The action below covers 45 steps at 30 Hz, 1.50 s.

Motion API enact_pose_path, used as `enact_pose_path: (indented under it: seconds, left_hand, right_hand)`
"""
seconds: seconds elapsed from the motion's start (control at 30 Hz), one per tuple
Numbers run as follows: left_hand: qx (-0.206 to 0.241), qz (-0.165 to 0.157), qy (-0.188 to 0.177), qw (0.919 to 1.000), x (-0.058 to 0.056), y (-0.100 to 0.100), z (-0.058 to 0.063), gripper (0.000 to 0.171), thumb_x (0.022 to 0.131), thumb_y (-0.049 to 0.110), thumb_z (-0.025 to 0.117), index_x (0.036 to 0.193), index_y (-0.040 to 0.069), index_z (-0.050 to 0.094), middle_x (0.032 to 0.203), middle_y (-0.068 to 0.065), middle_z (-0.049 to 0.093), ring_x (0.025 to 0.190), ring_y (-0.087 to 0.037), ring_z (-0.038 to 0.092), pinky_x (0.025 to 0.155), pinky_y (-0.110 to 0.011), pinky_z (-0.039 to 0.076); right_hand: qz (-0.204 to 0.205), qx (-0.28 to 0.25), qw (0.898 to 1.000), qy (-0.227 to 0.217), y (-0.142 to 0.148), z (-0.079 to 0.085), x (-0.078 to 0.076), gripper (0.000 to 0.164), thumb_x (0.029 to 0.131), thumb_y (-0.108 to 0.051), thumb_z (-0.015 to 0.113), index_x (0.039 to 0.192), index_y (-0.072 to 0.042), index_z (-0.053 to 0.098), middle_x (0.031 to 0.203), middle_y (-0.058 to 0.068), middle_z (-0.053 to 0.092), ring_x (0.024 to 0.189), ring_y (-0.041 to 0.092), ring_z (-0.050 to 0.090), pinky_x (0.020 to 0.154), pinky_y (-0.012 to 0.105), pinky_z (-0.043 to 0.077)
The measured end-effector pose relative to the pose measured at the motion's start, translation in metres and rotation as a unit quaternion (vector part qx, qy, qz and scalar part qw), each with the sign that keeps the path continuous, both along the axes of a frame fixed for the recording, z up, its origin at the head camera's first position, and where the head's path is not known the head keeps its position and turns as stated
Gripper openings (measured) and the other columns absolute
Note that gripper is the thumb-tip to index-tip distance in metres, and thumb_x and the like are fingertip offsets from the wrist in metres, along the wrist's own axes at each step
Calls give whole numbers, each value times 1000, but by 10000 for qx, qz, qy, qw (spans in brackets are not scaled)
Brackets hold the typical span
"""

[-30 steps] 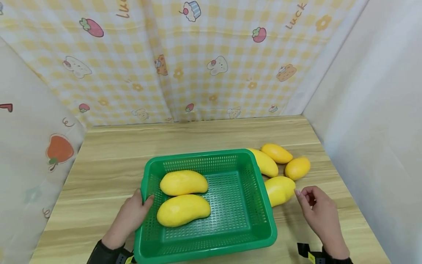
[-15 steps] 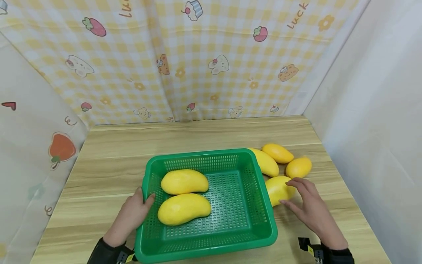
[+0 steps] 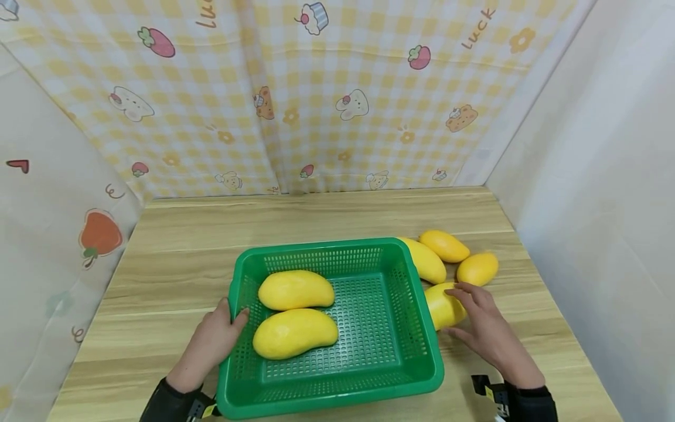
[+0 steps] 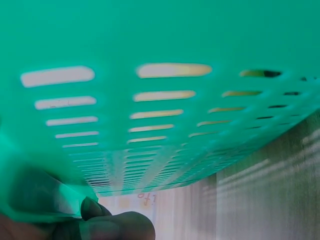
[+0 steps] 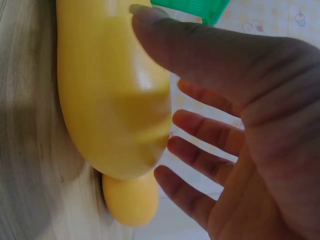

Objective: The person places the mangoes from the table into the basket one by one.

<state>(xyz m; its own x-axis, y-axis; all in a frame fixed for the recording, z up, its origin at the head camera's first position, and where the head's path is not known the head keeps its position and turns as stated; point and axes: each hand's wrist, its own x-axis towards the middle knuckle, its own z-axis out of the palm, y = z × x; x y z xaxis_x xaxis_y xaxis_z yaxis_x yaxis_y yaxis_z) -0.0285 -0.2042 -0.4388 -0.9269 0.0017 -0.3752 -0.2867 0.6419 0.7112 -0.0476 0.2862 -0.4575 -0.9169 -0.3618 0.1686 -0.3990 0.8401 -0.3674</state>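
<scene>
Gripping the green basket (image 3: 366, 325) by its left side with the left hand (image 3: 213, 337), thumb inside and fingers outside (mostly hidden from above), probably to steady it. Holding the right hand (image 3: 485, 328) at the nearest loose mango (image 3: 440, 309), on the table (image 3: 174, 264) just outside the basket's right wall, with fingers spread around its end, seemingly to suit its rounded width. Cannot tell whether touching it. Note two large mangoes (image 3: 295, 333) side by side in the basket's left half, and three other fruits (image 3: 477, 268) clustered behind, perhaps kept within easy reach.
</scene>
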Motion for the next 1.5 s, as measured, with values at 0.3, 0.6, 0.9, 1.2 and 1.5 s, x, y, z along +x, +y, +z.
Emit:
enact_pose_path:
  seconds: [0.3, 0.6, 0.9, 1.2, 1.5]
  left_hand:
    - [-180, -97, 53, 9998, -1, -1, 1, 42, 100, 21, 44, 122, -13, 35, 72, -12, 56, 53, -18, 61, 45, -31, 51]
    - [-105, 4, 15, 9999, 0, 0, -2, 41, 101, 20, 44, 123, -12, 35, 72, -12, 57, 52, -19, 62, 44, -31, 52]
    - [-118, 24, 57, 9999, 0, 0, -2, 41, 100, 20, 45, 123, -13, 35, 72, -13, 58, 51, -19, 62, 43, -31, 52]
    - [-30, 48, -1, 10000, 0, 0, -2, 43, 101, 21, 44, 125, -13, 33, 71, -12, 57, 51, -19, 62, 43, -31, 52]
    - [-85, 32, 25, 10000, 1, 0, -2, 44, 101, 23, 45, 126, -11, 34, 70, -10, 58, 51, -18, 62, 43, -31, 51]
  right_hand:
    - [-117, 265, 9994, 202, -4, -5, -5, 76, 60, -7, 90, 126, -6, 53, 127, 21, 44, 112, 41, 39, 84, 57, 43]
    - [-233, 188, 9993, -219, -8, -6, -9, 76, 66, -7, 88, 130, -3, 49, 127, 21, 43, 112, 39, 40, 85, 55, 45]
    - [-351, 85, 9962, -787, -14, -9, -12, 81, 69, -9, 86, 136, -1, 41, 131, 21, 38, 119, 39, 36, 92, 57, 41]
    - [-283, 25, 9981, -544, -18, -15, -13, 82, 69, -6, 84, 135, 4, 38, 128, 25, 37, 116, 42, 35, 89, 61, 38]
    - [-426, -4, 9967, -688, -19, -16, -13, 78, 69, -5, 81, 134, 5, 38, 128, 27, 36, 117, 45, 32, 85, 64, 38]
